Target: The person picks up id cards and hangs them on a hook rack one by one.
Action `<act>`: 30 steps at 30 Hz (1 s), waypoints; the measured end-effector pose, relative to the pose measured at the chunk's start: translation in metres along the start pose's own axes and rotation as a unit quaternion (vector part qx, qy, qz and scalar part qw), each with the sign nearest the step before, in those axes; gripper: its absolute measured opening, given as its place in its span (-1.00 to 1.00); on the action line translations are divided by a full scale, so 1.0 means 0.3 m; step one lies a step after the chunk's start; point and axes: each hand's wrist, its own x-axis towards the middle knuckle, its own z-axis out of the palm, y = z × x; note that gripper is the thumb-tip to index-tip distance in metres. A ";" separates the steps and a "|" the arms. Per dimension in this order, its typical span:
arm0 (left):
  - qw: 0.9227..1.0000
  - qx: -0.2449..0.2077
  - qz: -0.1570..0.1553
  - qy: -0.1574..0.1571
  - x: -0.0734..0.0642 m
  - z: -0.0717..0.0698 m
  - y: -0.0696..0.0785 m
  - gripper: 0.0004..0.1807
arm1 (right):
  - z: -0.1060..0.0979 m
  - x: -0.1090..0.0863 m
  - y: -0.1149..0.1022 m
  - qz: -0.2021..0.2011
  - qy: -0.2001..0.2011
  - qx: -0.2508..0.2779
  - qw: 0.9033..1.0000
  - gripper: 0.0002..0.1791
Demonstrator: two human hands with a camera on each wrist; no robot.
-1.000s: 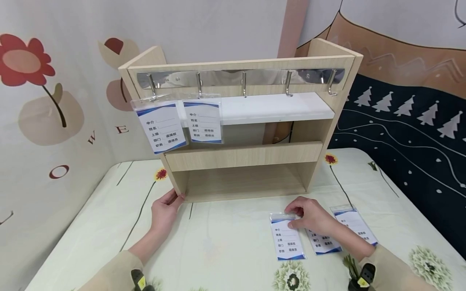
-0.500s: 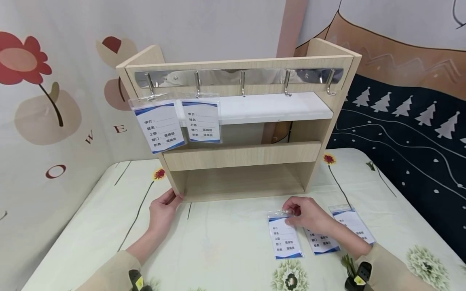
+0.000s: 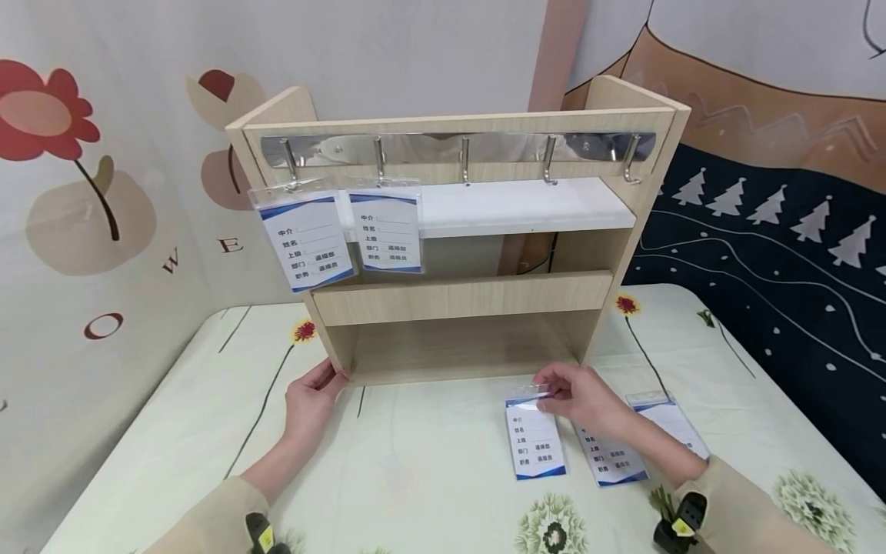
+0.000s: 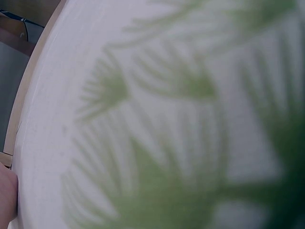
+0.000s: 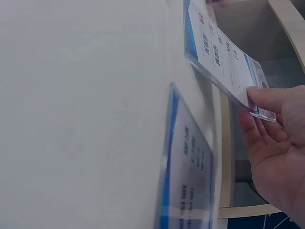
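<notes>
In the head view a small wooden shelf rack (image 3: 467, 304) stands with a metal strip of several hooks along its top front. My left hand (image 3: 310, 404) grips the rack's lower left corner, thumb in front. My right hand (image 3: 588, 396) pinches the top edge of a badge holder (image 3: 536, 442) with a white and blue card. The right wrist view has that badge (image 5: 224, 57) lifted off the cloth at a tilt, thumb on its face, fingers behind. Two more badges hang on the rack: a slanted badge (image 3: 308, 242) on the leftmost hook and a straighter badge (image 3: 386, 231) beside it.
Two other badges lie on the floral cloth (image 3: 429, 462) at right: a nearer badge (image 3: 612, 460) and a farther badge (image 3: 674, 427), both partly behind my right hand and forearm. A patterned curtain (image 3: 768, 254) hangs behind at right.
My right hand has raised the pinched badge off the cloth and moved it slightly left and toward the rack. My left hand stays at the rack's corner.
</notes>
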 end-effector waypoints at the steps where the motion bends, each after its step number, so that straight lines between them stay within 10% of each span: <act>1: 1.000 -0.001 0.001 0.001 0.000 0.000 0.000 -0.51 | -0.002 0.001 -0.004 -0.005 0.001 0.004 1.000 -0.70; 30: 1.000 -0.003 0.001 0.001 -0.002 0.001 0.000 -0.51 | -0.051 0.057 -0.128 -0.081 0.013 0.019 0.996 -0.78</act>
